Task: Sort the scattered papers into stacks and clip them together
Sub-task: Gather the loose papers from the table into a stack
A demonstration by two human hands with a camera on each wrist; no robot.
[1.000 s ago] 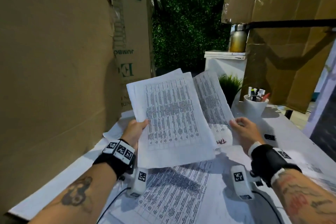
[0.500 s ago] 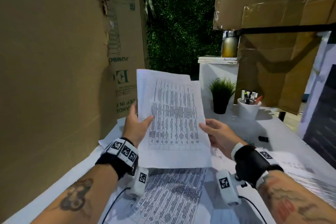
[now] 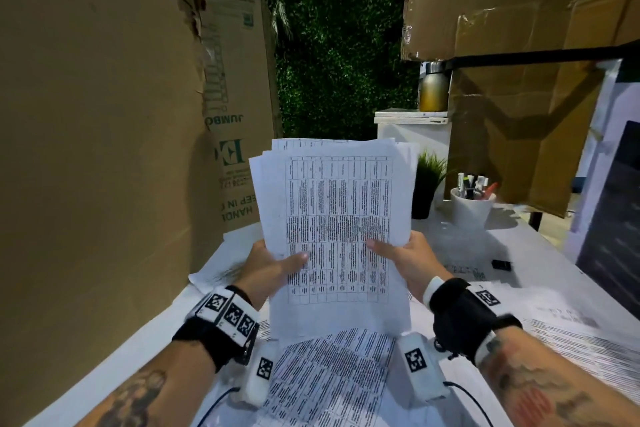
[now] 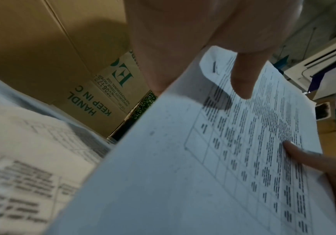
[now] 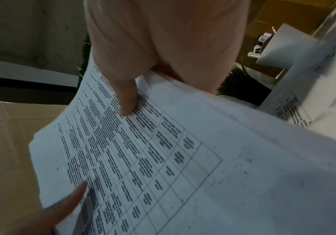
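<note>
A stack of printed table sheets (image 3: 336, 218) stands nearly upright above the table, its top edges fanned unevenly. My left hand (image 3: 273, 267) grips its left edge, thumb on the front page (image 4: 241, 82). My right hand (image 3: 405, 256) grips the right edge, thumb laid across the print (image 5: 126, 101). More printed sheets (image 3: 329, 381) lie flat on the white table under the stack, and others (image 3: 571, 326) spread to the right. A small black binder clip (image 3: 501, 264) rests on the table at right.
Tall cardboard boxes (image 3: 104, 114) wall off the left, and another cardboard box (image 3: 519, 45) looms at upper right. A small potted plant (image 3: 427, 187) and a white cup of pens (image 3: 472, 206) stand behind the stack. A dark panel (image 3: 613, 218) borders the right edge.
The two separate bundles held apart a second ago have been brought together into one stack. My right hand moved left to the stack's right edge, and the stack turned upright.
</note>
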